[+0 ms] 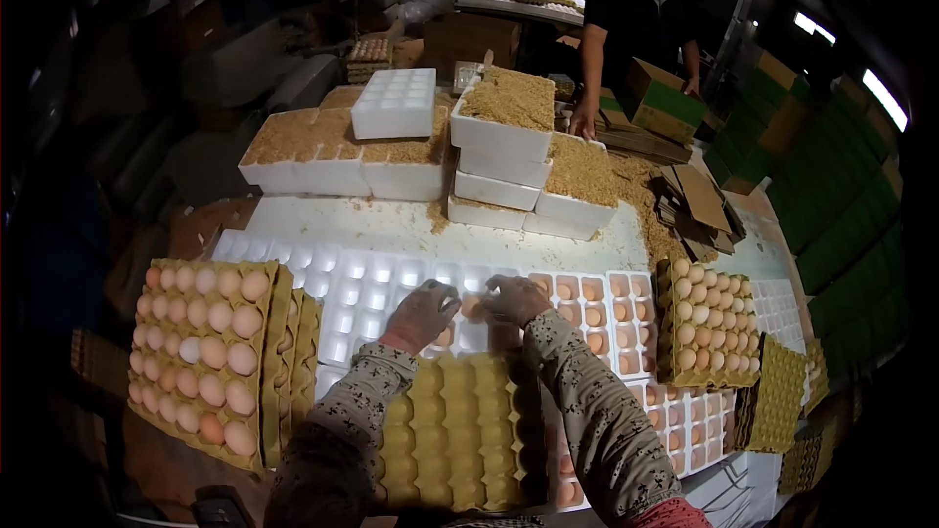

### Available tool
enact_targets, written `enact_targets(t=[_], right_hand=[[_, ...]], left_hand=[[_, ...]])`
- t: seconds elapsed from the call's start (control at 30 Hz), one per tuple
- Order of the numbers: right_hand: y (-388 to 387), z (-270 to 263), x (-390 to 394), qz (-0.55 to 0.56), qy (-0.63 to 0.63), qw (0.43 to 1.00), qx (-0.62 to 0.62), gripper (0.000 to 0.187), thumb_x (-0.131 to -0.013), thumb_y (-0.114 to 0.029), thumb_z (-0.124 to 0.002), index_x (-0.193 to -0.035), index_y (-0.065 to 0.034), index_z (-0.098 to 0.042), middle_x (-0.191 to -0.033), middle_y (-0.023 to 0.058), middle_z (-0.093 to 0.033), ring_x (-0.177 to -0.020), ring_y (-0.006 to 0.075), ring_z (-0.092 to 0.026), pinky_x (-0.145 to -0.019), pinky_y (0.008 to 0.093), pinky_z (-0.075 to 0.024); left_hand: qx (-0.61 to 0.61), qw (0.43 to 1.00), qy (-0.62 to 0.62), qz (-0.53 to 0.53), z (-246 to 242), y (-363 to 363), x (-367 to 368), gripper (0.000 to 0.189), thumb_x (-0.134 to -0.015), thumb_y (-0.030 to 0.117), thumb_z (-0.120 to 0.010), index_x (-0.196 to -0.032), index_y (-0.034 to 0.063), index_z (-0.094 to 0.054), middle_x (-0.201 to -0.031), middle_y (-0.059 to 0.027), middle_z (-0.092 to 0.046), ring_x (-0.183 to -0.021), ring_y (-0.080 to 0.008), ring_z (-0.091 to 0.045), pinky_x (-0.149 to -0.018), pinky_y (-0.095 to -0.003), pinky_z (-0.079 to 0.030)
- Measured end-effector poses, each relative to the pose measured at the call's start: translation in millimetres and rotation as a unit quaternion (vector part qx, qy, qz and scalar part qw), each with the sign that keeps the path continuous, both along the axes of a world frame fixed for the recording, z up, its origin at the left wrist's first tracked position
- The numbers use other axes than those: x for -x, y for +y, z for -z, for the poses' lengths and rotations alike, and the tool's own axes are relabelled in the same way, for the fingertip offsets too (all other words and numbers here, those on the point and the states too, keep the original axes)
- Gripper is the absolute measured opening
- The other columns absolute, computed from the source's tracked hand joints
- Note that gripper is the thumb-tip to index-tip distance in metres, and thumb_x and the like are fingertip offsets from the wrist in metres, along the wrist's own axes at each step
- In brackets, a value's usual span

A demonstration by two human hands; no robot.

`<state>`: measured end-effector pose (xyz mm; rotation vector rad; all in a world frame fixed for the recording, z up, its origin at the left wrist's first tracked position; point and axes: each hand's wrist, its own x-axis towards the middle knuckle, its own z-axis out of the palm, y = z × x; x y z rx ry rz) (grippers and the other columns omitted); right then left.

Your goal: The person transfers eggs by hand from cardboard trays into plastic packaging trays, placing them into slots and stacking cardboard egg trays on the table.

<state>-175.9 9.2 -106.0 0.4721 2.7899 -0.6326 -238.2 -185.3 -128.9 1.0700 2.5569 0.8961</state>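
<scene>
My left hand (422,315) hovers over a white foam egg tray (381,273), its fingers curled. To its right, my right hand (519,299) bends its fingers over the same run of trays. Whether either hand holds an egg is hidden. A brown egg (473,308) sits between the hands, and another egg (444,337) lies just below my left hand. Cells left of my hands hold no eggs. Trays on the right carry brown eggs (593,317) in their cells. In front of me lies a pulp egg tray (458,433) with no eggs visible on it.
Stacked pulp trays with eggs stand at left (198,359) and right (711,323). Foam boxes filled with husk-like bedding (579,169) line the back, with an upturned foam tray (394,104) on top. A person (634,22) beyond handles a green carton (664,103). Flattened cardboard (700,198) lies right.
</scene>
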Motion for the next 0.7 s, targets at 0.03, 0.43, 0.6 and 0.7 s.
enact_targets(t=[0.03, 0.43, 0.6, 0.7], right_hand=[[7, 5, 6, -0.005, -0.002, 1.000, 0.004, 0.042, -0.083, -0.042, -0.063, -0.114, -0.0134, -0.063, -0.105, 0.0149, -0.066, -0.105, 0.0294, -0.062, -0.093, 0.0415, -0.0472], [-88, -27, -45, -0.302, 0.316, 0.890, 0.128, 0.028, -0.086, -0.030, -0.063, -0.105, -0.0090, -0.059, -0.096, 0.0144, -0.061, -0.080, 0.0254, -0.063, -0.065, 0.0362, -0.0540], [-235, -2, -170, -0.480, 0.289, 0.824, 0.091, 0.023, -0.080, -0.028, -0.058, -0.095, -0.0109, -0.062, -0.094, 0.0082, -0.056, -0.095, 0.0220, -0.054, -0.081, 0.0358, -0.0468], [-265, 0, -183, -0.442, 0.213, 0.870, -0.054, 0.030, -0.083, -0.025, -0.056, -0.109, -0.0105, -0.062, -0.098, 0.0126, -0.057, -0.094, 0.0272, -0.057, -0.080, 0.0384, -0.0471]], left_hand=[[-0.094, 0.994, 0.024, -0.045, 1, 9, 2, 0.031, -0.086, 0.026, -0.063, -0.113, 0.0099, -0.063, -0.109, -0.0133, -0.063, -0.102, -0.0323, -0.060, -0.090, -0.0405, -0.049], [-0.250, 0.953, -0.079, -0.149, -77, -141, -121, 0.032, -0.091, 0.008, -0.052, -0.123, 0.0018, -0.058, -0.116, -0.0142, -0.061, -0.100, -0.0262, -0.062, -0.081, -0.0357, -0.052], [-0.280, 0.909, -0.167, -0.261, -27, -236, -216, 0.030, -0.096, 0.007, -0.043, -0.122, -0.0005, -0.058, -0.118, -0.0118, -0.061, -0.100, -0.0212, -0.062, -0.082, -0.0332, -0.052], [-0.214, 0.946, -0.086, -0.229, -9, -238, -220, 0.031, -0.100, 0.015, -0.043, -0.122, -0.0016, -0.056, -0.117, -0.0117, -0.059, -0.101, -0.0196, -0.059, -0.088, -0.0344, -0.047]])
